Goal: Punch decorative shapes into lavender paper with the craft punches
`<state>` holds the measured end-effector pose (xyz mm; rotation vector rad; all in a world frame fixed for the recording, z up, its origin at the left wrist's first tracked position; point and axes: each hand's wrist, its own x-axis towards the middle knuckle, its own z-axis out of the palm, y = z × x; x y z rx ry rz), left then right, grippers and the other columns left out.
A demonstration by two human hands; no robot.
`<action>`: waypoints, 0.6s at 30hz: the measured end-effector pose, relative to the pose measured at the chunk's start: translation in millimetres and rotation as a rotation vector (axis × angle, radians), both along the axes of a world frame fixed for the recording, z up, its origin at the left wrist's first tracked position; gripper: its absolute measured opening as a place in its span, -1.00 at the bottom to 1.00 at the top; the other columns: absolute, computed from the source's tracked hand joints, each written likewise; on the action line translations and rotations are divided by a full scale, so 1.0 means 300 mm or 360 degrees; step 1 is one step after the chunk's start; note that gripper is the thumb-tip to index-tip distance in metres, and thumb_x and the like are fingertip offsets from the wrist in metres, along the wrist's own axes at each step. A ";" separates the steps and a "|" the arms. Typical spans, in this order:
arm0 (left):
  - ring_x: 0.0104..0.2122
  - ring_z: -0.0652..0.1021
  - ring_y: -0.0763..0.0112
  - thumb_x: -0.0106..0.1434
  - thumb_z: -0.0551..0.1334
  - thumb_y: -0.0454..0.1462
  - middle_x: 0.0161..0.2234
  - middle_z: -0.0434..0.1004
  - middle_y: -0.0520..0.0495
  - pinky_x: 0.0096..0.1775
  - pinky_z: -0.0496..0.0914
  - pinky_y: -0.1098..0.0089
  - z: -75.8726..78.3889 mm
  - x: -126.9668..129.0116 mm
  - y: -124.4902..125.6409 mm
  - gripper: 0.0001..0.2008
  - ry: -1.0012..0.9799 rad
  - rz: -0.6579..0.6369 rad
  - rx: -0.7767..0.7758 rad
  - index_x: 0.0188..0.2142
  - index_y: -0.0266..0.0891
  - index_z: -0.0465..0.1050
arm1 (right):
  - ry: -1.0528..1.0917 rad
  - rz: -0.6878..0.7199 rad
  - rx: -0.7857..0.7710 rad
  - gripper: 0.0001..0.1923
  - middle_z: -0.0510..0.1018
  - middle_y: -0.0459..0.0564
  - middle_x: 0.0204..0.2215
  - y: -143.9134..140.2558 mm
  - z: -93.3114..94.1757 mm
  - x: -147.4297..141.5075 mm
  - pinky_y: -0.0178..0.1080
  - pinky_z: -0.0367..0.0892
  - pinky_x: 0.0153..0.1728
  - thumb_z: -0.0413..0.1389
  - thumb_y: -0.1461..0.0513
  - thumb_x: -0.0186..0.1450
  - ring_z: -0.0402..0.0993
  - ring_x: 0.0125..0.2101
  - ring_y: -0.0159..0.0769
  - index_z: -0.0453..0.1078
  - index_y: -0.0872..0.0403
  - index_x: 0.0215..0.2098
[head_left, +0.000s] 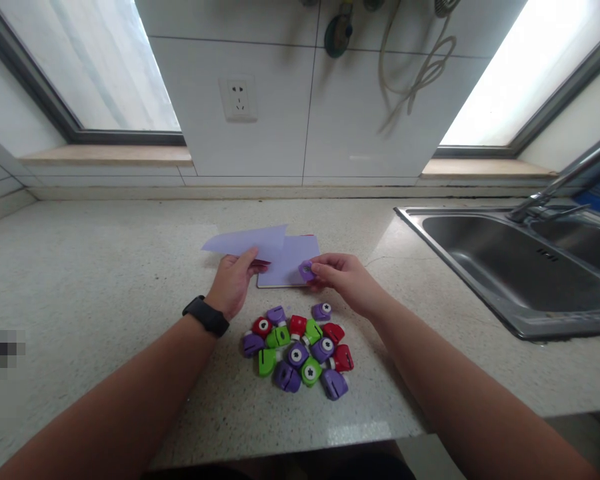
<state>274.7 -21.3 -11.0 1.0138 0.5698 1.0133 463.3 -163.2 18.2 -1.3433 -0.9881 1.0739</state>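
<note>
Punching step — left hand [234, 280] pinches a lilac paper sheet [247, 241]; right hand [343, 279] clamps a purple craft punch [307, 270] at the pad's [290, 261] edge. Next likely calls for feeding paper into the slot.

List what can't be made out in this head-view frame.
- Purple punch in the right hand: its cut-out shape is too small to tell, and fingers cover part of it.
- Paper stack: how many sheets is unclear; a red edge barely shows beneath.
- Lifted sheet: the left hand hides its near edge.
- Faucet and sink: cut off by the right edge.
- Left edge: a patch is pixelated.
</note>
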 end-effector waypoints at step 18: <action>-0.40 0.59 0.38 0.15 0.46 -0.13 -0.38 0.68 -0.15 -0.32 0.43 0.39 -0.007 -0.004 -0.006 -0.74 0.0087 -0.0007 0.0074 -0.43 -0.32 0.63 | 0.0238 0.0024 0.0251 -0.68 0.61 -0.05 -0.34 -0.014 0.009 0.023 -0.31 0.41 -0.41 0.42 0.12 0.20 0.54 -0.39 -0.38 0.52 0.07 -0.18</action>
